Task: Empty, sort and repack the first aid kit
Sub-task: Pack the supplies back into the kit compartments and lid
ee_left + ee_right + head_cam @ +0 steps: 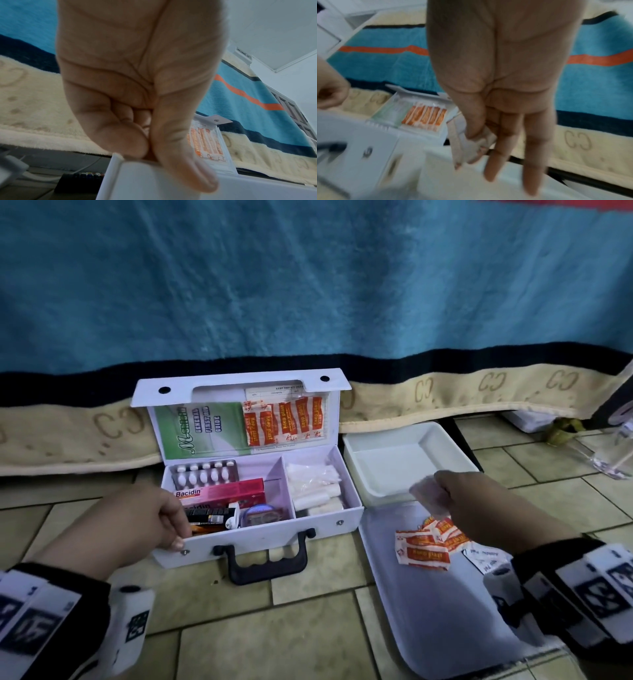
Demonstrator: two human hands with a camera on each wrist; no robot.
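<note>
**Emptying under way: right hand carries a packet out toward the trays**

Kit box (260, 529) sits open on the tiled floor straight ahead of the person, its long axis running left to right across the body, lid propped back against the blanket. The left hand (150, 517) steadies it at its near-left corner, thumb down the front wall and fingers curled over the rim, as the left wrist view shows plainly. The right hand (476, 505) is clear of the box and off to its right, thumb and first fingers pinching a small pale packet (426, 496) while the other two fingers hang straight.

That packet hangs over the near rim of the deep white tray (407, 463), which lies just beyond the right hand. Below and just short of that hand is the flat tray (442, 611), already holding a loose pile of orange plaster sachets (428, 546) and a white sachet partly hidden by the wrist.

What matters for the coming move, as I judge it, is that both trays lie on the right hand's side, so it alone can set the packet down; which tray it belongs in I cannot tell.

Much is left inside: pill blister (205, 474), red Bacidin carton (222, 493), and white rolls (317, 487) in the right compartment, nearest the right hand.
</note>
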